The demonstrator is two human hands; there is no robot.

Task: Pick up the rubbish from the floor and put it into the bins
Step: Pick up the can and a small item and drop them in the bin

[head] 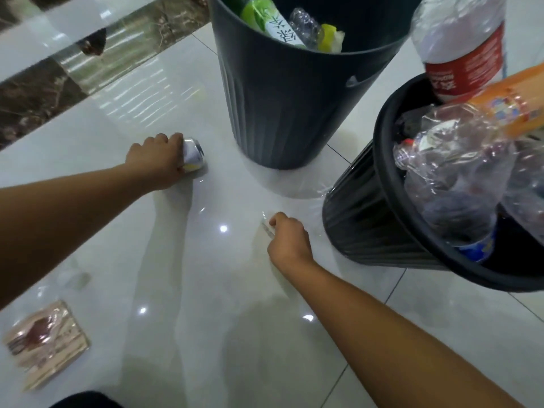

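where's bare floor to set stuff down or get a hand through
Free: floor between left hand gripping the can and right hand pinching a clear scrap; the patch beside the wrapper. Crowded: the narrow gap between the back bin and the heaped right bin.

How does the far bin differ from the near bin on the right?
The far bin is matt grey; the near bin is glossy black. The far bin's rubbish lies inside its wall, a green-labelled bottle among it; the near bin is heaped above its rim, a red-labelled bottle sticking out. Both are round, ribbed and hold plastic bottles.
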